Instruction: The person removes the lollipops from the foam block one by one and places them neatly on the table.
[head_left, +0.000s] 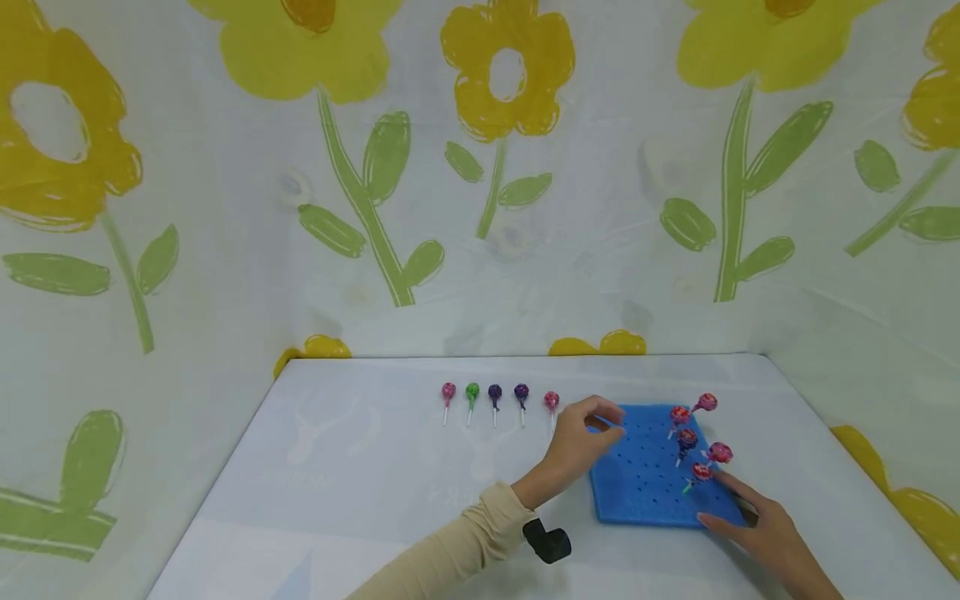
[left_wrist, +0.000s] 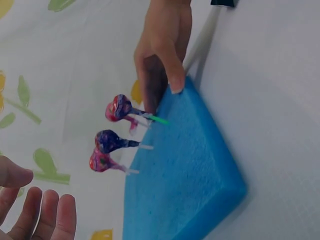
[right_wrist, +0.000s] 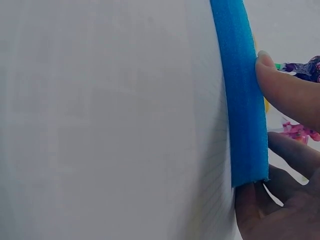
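Right hand (head_left: pixel 757 517) rests on the near right corner of the blue foam board (head_left: pixel 645 483), fingers lying fairly straight along its edge and steadying it, thumb against the side. Left hand (head_left: pixel 581 442) hovers over the board's far left corner, fingers loosely curled and holding nothing. Five lollipops (head_left: pixel 686 437) stand with their sticks pushed into holes on the board's right side, just beside the right fingertips. Five more lollipops in a row (head_left: pixel 495 393) lie on the white table (head_left: pixel 360 475), left of the left hand.
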